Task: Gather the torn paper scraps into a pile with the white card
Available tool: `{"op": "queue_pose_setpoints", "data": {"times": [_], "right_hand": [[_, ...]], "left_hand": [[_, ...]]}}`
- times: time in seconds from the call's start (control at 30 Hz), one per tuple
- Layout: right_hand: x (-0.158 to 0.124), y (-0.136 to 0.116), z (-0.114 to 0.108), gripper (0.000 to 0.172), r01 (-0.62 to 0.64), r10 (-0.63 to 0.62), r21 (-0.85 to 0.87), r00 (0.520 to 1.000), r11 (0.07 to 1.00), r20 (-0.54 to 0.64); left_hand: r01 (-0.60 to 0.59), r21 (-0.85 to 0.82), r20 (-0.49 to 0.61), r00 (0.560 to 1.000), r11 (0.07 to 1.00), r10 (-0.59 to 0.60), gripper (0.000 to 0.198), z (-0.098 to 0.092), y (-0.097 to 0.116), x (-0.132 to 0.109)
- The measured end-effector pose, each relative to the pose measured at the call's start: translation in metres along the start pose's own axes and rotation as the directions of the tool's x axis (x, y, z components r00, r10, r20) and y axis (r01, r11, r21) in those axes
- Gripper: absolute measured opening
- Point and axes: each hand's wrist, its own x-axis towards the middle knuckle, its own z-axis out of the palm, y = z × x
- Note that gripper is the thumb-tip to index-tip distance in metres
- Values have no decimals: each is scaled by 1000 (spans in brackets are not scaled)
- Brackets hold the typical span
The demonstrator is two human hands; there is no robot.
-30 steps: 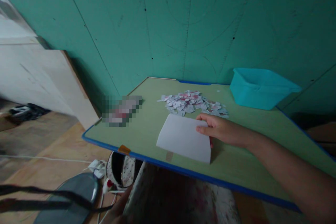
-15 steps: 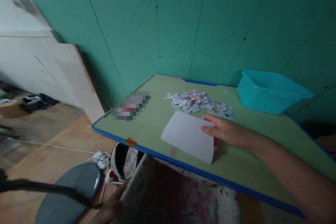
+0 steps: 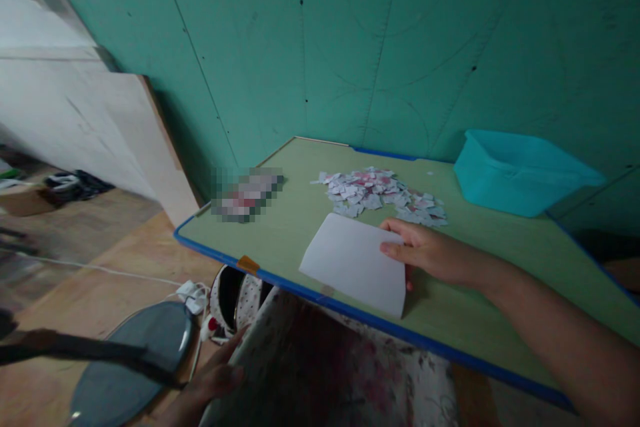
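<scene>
My right hand pinches the right edge of a folded white sheet of paper, thumb under and fingers on top. The sheet lies near the front edge of a green table with a blue rim. Behind the sheet is a pile of small torn paper pieces, white and pink. My left hand is low down beside my lap, fingers curled against flowered cloth; what it grips, if anything, is unclear.
A teal plastic tub stands at the table's back right against the green wall. A blurred-out item lies at the table's left. On the floor are a grey round object, a spotted bag and white cables.
The view has shifted a little. The white sheet has slid slightly toward the table's front edge under my right hand. My left hand has come further into view by the flowered cloth.
</scene>
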Motion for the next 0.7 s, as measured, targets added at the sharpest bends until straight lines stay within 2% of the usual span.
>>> {"op": "queue_pose_setpoints", "data": {"times": [0.07, 0.13, 0.2, 0.3, 0.43, 0.53, 0.63, 0.7], "right_hand": [[0, 1, 0, 21, 6, -6, -11, 1000, 1000, 7], [-1, 2, 1, 22, 13, -13, -18, 1000, 1000, 21], [-2, 1, 2, 21, 17, -17, -14, 999, 1000, 30], [-4, -2, 4, 20, 10, -10, 5, 999, 1000, 31], [-8, -5, 7, 20, -11, 11, -1, 997, 1000, 71], [-10, -7, 9, 21, -10, 14, -38, 994, 999, 109], [-10, -9, 6, 20, 17, -16, -23, 999, 1000, 38], [-9, -11, -1, 21, 57, -52, 45, 993, 997, -104]], "left_hand": [[-21, 35, -46, 999, 999, 23, 46, -2, -1, 1], [-29, 66, -69, 997, 997, 33, 37, -6, -4, 4], [-69, 126, -79, 994, 990, 80, 29, -11, -7, 7], [-128, 175, -54, 989, 976, 139, 30, -16, -13, 11], [-98, 129, -9, 995, 987, 100, 30, -15, -14, 11], [-100, 135, -33, 994, 986, 105, 29, -11, -11, 8], [-118, 182, -58, 990, 976, 131, 25, -8, -7, 3], [-134, 201, -66, 987, 970, 150, 25, -7, -4, -1]]}}
